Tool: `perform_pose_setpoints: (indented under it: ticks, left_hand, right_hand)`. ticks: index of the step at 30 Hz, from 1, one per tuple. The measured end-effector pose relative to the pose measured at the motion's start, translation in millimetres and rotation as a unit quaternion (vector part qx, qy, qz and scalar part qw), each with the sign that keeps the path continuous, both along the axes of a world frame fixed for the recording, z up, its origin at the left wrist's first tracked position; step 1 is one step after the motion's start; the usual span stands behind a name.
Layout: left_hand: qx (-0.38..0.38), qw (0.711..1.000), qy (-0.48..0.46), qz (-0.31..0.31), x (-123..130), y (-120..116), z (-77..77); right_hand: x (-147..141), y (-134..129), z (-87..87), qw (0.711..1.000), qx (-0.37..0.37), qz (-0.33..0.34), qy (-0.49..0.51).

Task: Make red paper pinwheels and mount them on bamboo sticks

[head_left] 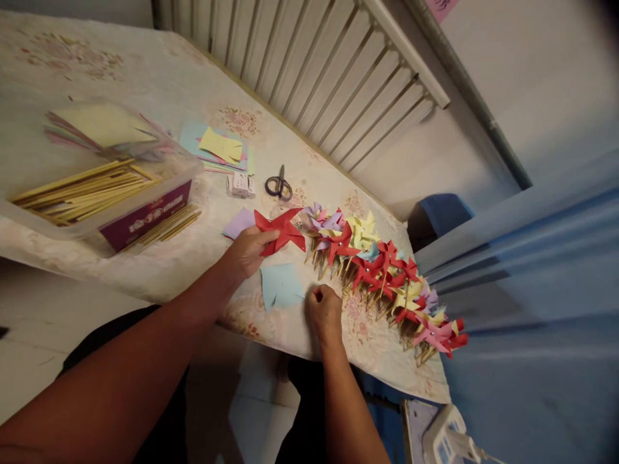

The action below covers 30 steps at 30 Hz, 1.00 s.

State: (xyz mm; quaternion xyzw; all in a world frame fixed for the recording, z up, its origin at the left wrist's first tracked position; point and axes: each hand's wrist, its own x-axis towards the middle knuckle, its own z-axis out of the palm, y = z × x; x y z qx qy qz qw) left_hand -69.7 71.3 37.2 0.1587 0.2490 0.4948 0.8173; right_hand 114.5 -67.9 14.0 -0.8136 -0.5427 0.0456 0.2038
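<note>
A red paper pinwheel (285,231) is pinched in my left hand (252,250), above the table's middle. My right hand (326,312) is closed near the front edge, to the right of a light blue paper square (282,285) with cuts in it; what its fingers hold, if anything, is too small to tell. Under and behind my left hand lies purple paper (239,223). A long row of finished pinwheels (382,267) on sticks, in red, yellow, pink, purple and blue, runs to the right.
Dark-handled scissors (279,185), a small white box (241,185) and stacked coloured paper (221,145) lie farther back. A clear plastic bin (191,169) with wooden sticks (97,187) stands left. A radiator (309,71) borders the table; a blue curtain (527,290) hangs right.
</note>
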Motion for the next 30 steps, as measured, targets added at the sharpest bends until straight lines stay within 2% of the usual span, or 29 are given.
perform_pose_setpoints:
  ticks: [4,8,14,20,25,30]
  left_hand:
    - [0.025,0.998,0.046,-0.018,9,-5,3.0]
    - [0.023,0.997,0.058,-0.043,14,-9,7.8]
    - [0.030,0.995,0.084,-0.049,22,-10,-0.2]
    - [0.073,0.989,0.113,-0.069,29,-12,-5.2]
    - [0.076,0.985,0.146,-0.047,32,-13,-8.3]
    - [0.075,0.982,0.168,-0.040,34,-14,-10.9]
  right_hand:
    - [9,-4,-6.3,0.999,-0.022,0.032,0.023]
    - [16,-4,-5.5,0.995,-0.018,0.064,0.075]
    - [22,0,-2.8,0.989,-0.005,0.113,0.093]
    - [22,0,-9.0,0.993,-0.005,0.116,0.028]
    - [19,-3,-11.7,0.992,-0.018,0.111,-0.052]
    - [16,-3,-12.0,0.990,-0.027,0.109,-0.080]
